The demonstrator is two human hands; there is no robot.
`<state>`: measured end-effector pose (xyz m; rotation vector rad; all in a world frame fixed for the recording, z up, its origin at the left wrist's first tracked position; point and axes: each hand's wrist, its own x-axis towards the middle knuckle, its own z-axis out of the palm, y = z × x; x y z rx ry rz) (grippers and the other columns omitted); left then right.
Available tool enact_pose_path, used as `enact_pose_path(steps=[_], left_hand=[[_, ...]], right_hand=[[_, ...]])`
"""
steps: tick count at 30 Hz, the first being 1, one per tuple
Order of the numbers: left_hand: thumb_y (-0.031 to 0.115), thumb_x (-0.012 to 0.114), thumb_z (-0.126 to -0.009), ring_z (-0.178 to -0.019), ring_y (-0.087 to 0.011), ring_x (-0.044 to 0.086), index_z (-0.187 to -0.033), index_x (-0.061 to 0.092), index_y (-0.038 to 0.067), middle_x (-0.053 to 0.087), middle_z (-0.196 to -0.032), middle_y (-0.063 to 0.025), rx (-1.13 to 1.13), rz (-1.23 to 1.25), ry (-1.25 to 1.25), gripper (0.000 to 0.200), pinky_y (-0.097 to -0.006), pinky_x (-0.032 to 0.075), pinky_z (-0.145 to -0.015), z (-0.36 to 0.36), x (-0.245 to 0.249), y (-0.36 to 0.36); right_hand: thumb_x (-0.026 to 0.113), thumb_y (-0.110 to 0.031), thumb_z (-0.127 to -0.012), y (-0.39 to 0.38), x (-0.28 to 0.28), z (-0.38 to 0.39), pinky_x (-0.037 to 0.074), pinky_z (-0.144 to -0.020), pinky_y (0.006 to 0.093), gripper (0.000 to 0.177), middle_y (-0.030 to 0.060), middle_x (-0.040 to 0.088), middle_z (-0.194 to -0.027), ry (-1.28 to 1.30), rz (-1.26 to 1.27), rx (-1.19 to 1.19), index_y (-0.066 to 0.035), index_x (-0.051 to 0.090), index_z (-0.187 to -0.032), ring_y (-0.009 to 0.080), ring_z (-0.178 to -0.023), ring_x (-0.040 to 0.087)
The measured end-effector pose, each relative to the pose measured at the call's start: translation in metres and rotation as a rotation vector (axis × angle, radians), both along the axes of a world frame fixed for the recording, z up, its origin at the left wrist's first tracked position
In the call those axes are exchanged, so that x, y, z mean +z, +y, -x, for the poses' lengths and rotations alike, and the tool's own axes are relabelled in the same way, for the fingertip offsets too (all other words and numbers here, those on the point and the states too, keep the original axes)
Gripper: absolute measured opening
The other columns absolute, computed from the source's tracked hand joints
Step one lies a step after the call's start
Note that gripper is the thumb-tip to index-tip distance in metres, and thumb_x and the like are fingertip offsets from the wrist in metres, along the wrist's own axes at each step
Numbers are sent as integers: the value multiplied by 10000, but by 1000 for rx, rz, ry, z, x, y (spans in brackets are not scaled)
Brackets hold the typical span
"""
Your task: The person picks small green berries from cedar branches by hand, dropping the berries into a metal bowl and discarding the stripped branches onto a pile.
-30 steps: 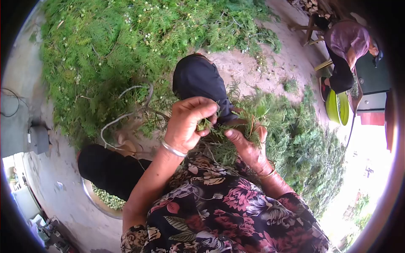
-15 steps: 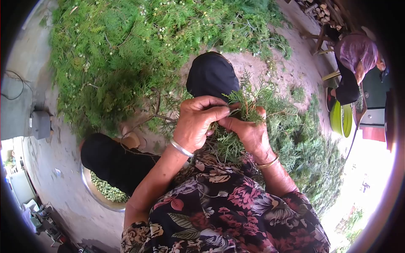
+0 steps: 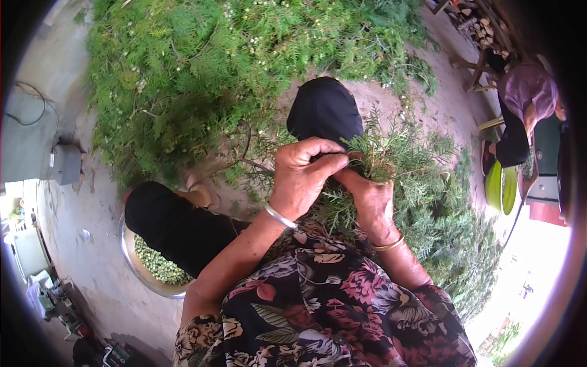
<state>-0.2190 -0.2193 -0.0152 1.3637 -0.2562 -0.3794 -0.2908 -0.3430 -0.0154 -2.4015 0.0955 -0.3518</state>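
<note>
My right hand [image 3: 372,199] is closed around a leafy green cypress sprig [image 3: 382,150], whose scaly fronds stick out above and beside the fingers. My left hand [image 3: 306,177], with a silver bangle at its wrist, meets it over my lap. Its thumb and forefinger are pinched together at the sprig's near side; whatever lies between them is too small to make out. Below and left, partly under my leg, stands a wide metal basin [image 3: 127,254] with many small green cones [image 3: 160,263] in it.
A big heap of cypress branches [image 3: 183,79] covers the floor ahead, and more branches [image 3: 452,226] lie at my right. At the far right another person [image 3: 520,116] sits by a yellow-green tub [image 3: 501,186]. A grey box [image 3: 66,164] stands at the left wall.
The view has shifted slightly, so everything sits a little farther right. Both hands stay together at the sprig, and the left fingertips have closed tighter beside the right thumb.
</note>
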Motion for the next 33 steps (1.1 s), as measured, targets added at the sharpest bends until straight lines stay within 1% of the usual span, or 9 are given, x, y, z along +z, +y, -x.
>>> enact_pose_path(steps=[3, 8, 10, 13, 14, 19, 23, 25, 33], left_hand=[[8, 694, -764, -694, -65, 581, -854, 666, -27, 653, -758, -31, -24, -53, -76, 101, -205, 477, -613, -2, 6, 4], [12, 694, -766, -696, -61, 584, -856, 665, -28, 658, -759, -33, -91, -97, -112, 103, -206, 483, -625, -2, 4, 3], [33, 693, -771, -659, -59, 571, -846, 668, -8, 647, -732, -29, -132, -105, -128, 89, -204, 471, -576, -2, 3, 2], [73, 688, -788, -606, -59, 549, -837, 658, 5, 622, -697, -20, -167, 19, 247, 89, -204, 441, -497, 2, 11, 2], [73, 688, -788, -606, -59, 549, -837, 658, 5, 622, -697, -20, -169, 19, 248, 89, -204, 441, -497, 1, 8, 2], [94, 652, -829, -590, -96, 563, -818, 620, 13, 599, -703, -21, -78, 304, 741, 88, -223, 458, -490, -12, -2, 4], [67, 637, -834, -639, -101, 576, -830, 615, 0, 607, -730, -29, -1, 384, 629, 70, -238, 486, -570, -5, -7, -6], [31, 619, -832, -675, -96, 579, -838, 614, -18, 617, -762, -33, 52, 326, 486, 50, -241, 487, -620, -2, -6, -9], [133, 662, -826, -585, -75, 543, -840, 621, 27, 597, -708, -20, -20, 204, 619, 114, -194, 390, -431, -11, -13, 10]], right_hand=[[683, -52, -749, -2, 9, -2, 480, -733, 284, 199, 73, 633, -927, 139, -423, -46, -5, 654, -940, 151, -811, 608], [681, -30, -745, -8, 11, 2, 478, -697, 261, 194, 48, 632, -863, -34, 6, 104, 22, 631, -925, 108, -767, 588], [643, 0, -742, -3, 22, -3, 468, -650, 254, 141, 29, 626, -803, 297, -884, -212, 6, 641, -883, 93, -718, 573], [604, 10, -737, -10, 11, 1, 449, -602, 243, 131, 11, 618, -767, 296, -879, -151, -3, 638, -863, 79, -683, 555], [577, 21, -718, -13, 8, 2, 397, -543, 300, 128, 1, 499, -612, 192, -630, 37, -60, 505, -649, 141, -535, 464], [620, 5, -737, 0, 9, 6, 421, -557, 299, 75, 14, 559, -644, 98, -478, 133, -36, 558, -728, 162, -557, 506], [677, -129, -811, 14, 16, -1, 459, -588, 310, 150, 89, 637, -710, 112, -899, -94, 10, 653, -861, 142, -620, 578], [685, -122, -796, 9, 12, -4, 447, -533, 308, 148, 88, 613, -645, 83, -445, -24, 19, 641, -787, 109, -573, 543], [644, -36, -757, -3, 13, 5, 407, -494, 278, 126, 19, 553, -574, 141, -482, -22, -15, 571, -657, 81, -533, 499]])
